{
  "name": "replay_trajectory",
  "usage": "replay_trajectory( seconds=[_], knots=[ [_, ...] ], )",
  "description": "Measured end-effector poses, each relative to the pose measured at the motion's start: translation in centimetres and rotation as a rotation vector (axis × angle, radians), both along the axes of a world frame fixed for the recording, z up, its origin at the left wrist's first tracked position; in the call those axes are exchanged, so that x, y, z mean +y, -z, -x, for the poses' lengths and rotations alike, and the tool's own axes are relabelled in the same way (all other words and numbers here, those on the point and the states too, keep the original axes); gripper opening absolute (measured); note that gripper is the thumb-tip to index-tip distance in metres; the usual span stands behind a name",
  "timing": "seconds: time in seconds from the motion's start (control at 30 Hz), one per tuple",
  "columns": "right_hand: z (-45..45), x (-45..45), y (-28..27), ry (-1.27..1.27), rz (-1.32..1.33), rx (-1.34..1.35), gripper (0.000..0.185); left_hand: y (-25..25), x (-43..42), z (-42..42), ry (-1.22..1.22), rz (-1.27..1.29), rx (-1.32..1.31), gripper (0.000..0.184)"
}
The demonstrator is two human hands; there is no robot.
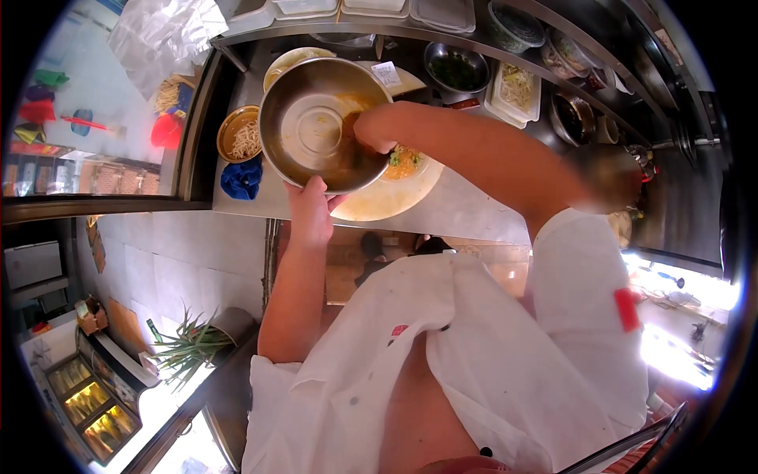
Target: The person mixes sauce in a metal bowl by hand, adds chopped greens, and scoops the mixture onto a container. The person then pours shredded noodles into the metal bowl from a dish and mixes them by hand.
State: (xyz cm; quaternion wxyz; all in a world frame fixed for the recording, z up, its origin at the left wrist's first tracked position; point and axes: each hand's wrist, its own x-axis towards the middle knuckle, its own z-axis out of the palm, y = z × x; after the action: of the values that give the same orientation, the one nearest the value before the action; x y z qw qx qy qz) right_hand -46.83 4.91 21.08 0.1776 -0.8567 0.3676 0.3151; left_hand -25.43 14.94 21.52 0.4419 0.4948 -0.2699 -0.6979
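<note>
My left hand [312,209] grips the near rim of a large steel mixing bowl [300,130], thumb toward the inside and fingers under it. The bowl is tilted toward me, with orange-brown sauce smeared on its inner right side. Over that side, my right hand [375,130] reaches in, curled closed; its fingertips and anything in them are hidden. Just under the right forearm lies a plate of orange food with green bits [405,162], partly covered by the bowl and arm. It rests on a round, pale cutting board [395,204].
Left of the mixing bowl are a bowl of pale strips [245,141] and a blue cloth [241,180]. Behind stand a steel bowl of dark greens [455,71] and a white tub of sprouts [515,85]. A metal shelf [410,28] with containers overhangs the counter.
</note>
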Motion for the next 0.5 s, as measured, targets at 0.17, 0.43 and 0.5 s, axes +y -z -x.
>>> replay_trajectory(
  seconds=[0.17, 0.43, 0.5],
  knots=[
    [-0.1, 0.7, -4.1, 0.123, -0.01, -0.024, 0.017, -0.2, -0.4, -0.3, 0.018, 0.0, -0.012, 0.059],
    [4.4, 2.2, -4.2, 0.309, 0.024, -0.277, 0.01, -0.3, -0.7, -1.5, 0.031, 0.009, -0.019, 0.067],
    [5.3, 2.8, -2.9, 0.42, 0.004, -0.366, 0.01, 0.3, -0.9, -2.0, 0.038, 0.016, -0.019, 0.068]
  ],
)
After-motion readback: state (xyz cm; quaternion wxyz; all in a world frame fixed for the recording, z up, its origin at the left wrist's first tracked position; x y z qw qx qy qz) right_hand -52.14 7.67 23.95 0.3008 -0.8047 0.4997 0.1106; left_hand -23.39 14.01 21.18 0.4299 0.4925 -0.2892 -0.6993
